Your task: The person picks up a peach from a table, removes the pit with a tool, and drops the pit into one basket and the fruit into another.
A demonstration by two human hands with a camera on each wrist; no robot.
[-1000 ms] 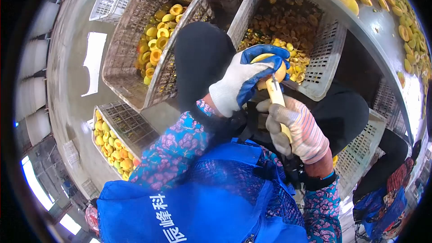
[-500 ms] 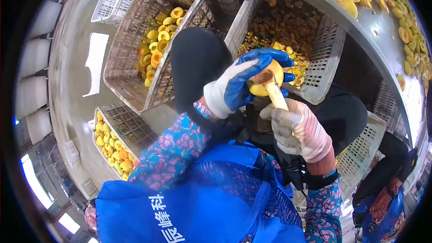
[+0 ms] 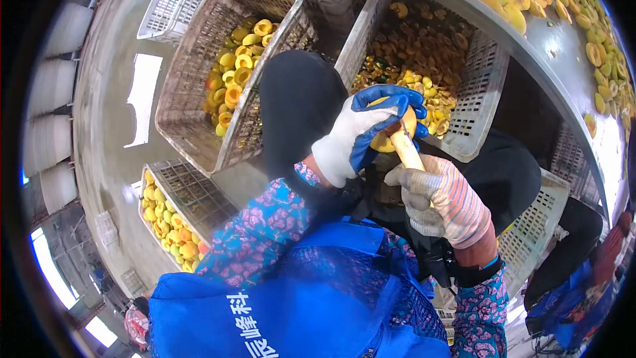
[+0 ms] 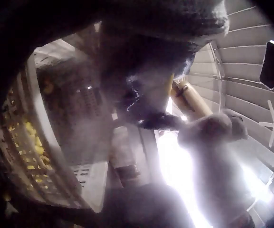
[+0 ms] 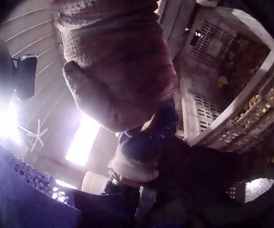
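My left hand [image 3: 358, 129], in a white glove with blue-coated fingers, holds a yellow peach half [image 3: 383, 143] above my lap. In a striped glove, my right hand [image 3: 447, 195] grips the pale yellow handle of a pitting tool [image 3: 406, 149]. The tool's working end meets the cut face of the peach, and its tip is hidden there. In the left wrist view, the handle [image 4: 194, 100] slants from the right hand's glove [image 4: 213, 135] up to the dark-looking fingers of the left hand. The right wrist view shows mostly the back of the right glove [image 5: 118, 71].
A crate [image 3: 487, 83] of pits and yellow scraps stands just beyond my hands. Left of my knee is a crate [image 3: 189, 86] with peach halves; a lower one [image 3: 199, 189] holds more fruit. A metal table [image 3: 553, 43] with peach halves curves along the right.
The peach has turned in the left hand, its cut face showing most half a second ago and less now. The tool's metal end, visible a second ago, is now hidden in the fruit.
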